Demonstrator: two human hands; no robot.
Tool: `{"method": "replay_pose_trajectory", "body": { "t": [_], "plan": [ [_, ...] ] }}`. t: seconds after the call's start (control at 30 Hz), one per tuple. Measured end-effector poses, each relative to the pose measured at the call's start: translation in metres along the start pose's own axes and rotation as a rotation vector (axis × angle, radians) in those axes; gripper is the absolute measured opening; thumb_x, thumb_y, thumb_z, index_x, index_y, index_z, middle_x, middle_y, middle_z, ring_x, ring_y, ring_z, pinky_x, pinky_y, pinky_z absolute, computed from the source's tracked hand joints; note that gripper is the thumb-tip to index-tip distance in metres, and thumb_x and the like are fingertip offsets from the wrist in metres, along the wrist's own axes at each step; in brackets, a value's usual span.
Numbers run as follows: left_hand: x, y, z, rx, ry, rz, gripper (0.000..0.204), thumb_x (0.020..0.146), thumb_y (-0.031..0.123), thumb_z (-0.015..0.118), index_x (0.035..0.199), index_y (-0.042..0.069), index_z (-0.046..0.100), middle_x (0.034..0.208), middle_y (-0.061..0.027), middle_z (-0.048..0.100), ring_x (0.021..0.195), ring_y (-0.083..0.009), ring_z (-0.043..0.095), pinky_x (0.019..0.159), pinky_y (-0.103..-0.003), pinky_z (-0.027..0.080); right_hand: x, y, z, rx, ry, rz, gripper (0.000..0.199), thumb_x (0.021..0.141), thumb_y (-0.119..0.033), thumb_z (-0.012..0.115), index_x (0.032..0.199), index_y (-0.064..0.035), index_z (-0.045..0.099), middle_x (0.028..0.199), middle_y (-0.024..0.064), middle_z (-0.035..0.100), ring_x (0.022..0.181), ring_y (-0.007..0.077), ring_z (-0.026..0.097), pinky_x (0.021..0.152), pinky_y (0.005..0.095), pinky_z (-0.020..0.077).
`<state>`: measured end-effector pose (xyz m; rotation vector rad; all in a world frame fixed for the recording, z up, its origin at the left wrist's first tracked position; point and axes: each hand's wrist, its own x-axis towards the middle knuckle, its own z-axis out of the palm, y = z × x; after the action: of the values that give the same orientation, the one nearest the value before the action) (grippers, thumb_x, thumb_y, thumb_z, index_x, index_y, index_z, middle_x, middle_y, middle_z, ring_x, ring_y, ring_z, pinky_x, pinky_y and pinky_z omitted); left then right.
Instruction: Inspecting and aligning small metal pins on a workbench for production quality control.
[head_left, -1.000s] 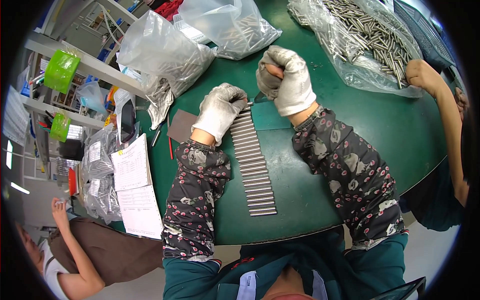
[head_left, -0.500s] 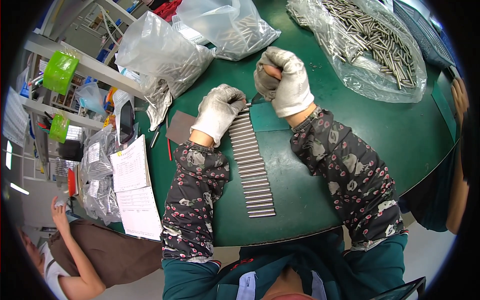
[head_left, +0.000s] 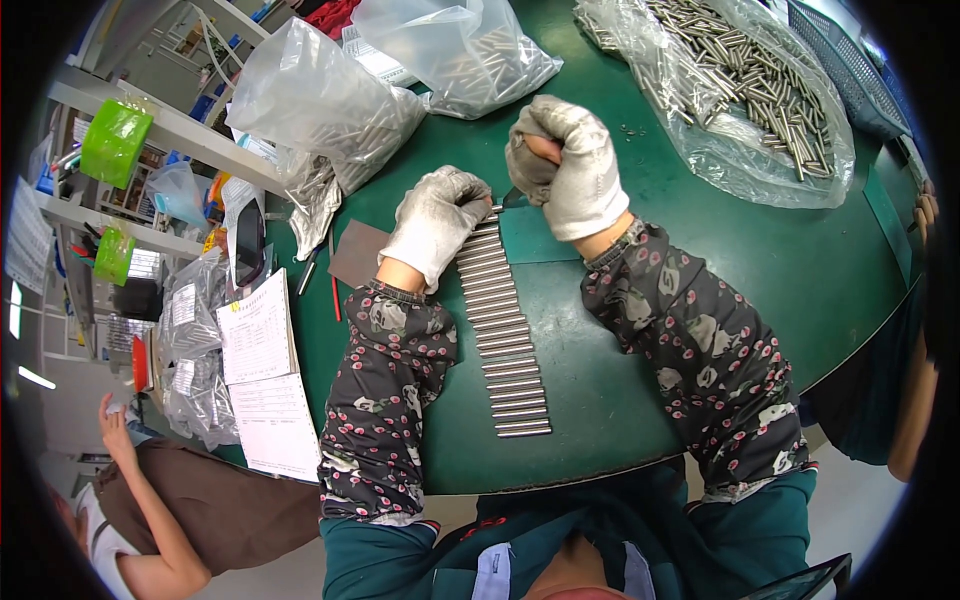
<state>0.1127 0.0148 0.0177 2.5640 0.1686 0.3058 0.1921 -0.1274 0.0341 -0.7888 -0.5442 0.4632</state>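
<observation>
A ladder-like row of short metal pins lies side by side on the green table, running away from me. My left hand, in a whitish work glove, is at the far end of the row with its fingers pinched together by the last pin. My right hand, gloved too, is closed like a fist just right of that end, thumb tip bare. A small dark edge shows below its fingers; what it grips is mostly hidden. Under it lies a flat green piece.
Clear bags of pins stand at the back left, and an open bag spills pins at the back right beside a blue basket. Papers, a phone and a brown sheet lie left. People sit at both sides.
Both of my hands stay nearly in place over the row's far end. At the right edge, another person's hand has shifted slightly outward and toward me.
</observation>
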Motion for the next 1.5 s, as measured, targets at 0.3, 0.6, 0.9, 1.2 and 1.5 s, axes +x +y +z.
{"method": "replay_pose_trajectory", "body": {
  "t": [0.3, 0.6, 0.9, 1.2, 1.5],
  "plan": [
    [0.003, 0.000, -0.002, 0.081, 0.009, -0.007, 0.012, 0.073, 0.018, 0.064, 0.082, 0.011, 0.065, 0.085, -0.0066, 0.061, 0.082, -0.0270, 0.058, 0.071, -0.035, 0.045, -0.001, 0.002, 0.011, -0.179, -0.024, -0.109, 0.034, 0.085, -0.026, 0.044, 0.059, -0.0035, 0.042, 0.050, -0.0005, 0.035, 0.041, 0.0076, 0.030, 0.039, 0.0234, 0.0222],
    [0.003, -0.004, -0.001, 0.064, 0.012, -0.006, 0.013, 0.072, 0.019, 0.064, 0.081, 0.010, 0.065, 0.086, -0.0075, 0.060, 0.081, -0.0280, 0.058, 0.070, -0.036, 0.046, -0.003, 0.002, 0.007, -0.357, -0.145, -0.140, 0.034, 0.083, -0.026, 0.043, 0.055, -0.0080, 0.037, 0.050, -0.0006, 0.035, 0.041, 0.0073, 0.030, 0.039, 0.0233, 0.0217],
    [-0.002, -0.002, 0.002, -0.002, 0.090, 0.076, 0.012, 0.071, 0.013, 0.064, 0.082, 0.009, 0.064, 0.084, -0.0070, 0.060, 0.082, -0.0263, 0.057, 0.072, -0.034, 0.045, 0.002, 0.005, -0.005, -0.104, 0.014, -0.104, 0.036, 0.086, -0.028, 0.037, 0.054, -0.0118, 0.031, 0.045, -0.0015, 0.025, 0.036, 0.0095, 0.024, 0.036, 0.0245, 0.0193],
    [0.001, -0.003, 0.000, 0.008, 0.032, 0.082, 0.012, 0.072, 0.004, 0.064, 0.084, 0.000, 0.061, 0.081, -0.0079, 0.056, 0.077, -0.0208, 0.056, 0.070, -0.029, 0.045, 0.001, -0.004, 0.000, 0.030, 0.072, 0.012, 0.037, 0.084, -0.027, 0.038, 0.051, -0.0131, 0.029, 0.044, -0.0015, 0.025, 0.036, 0.0100, 0.022, 0.036, 0.0252, 0.0171],
    [0.001, -0.002, 0.001, 0.012, 0.036, 0.070, 0.011, 0.072, 0.004, 0.064, 0.083, 0.001, 0.061, 0.081, -0.0079, 0.056, 0.077, -0.0209, 0.056, 0.070, -0.029, 0.045, 0.002, -0.002, 0.001, 0.021, 0.066, -0.012, 0.036, 0.084, -0.027, 0.037, 0.051, -0.0134, 0.028, 0.043, -0.0017, 0.024, 0.036, 0.0101, 0.022, 0.036, 0.0253, 0.0170]
  ]
}}
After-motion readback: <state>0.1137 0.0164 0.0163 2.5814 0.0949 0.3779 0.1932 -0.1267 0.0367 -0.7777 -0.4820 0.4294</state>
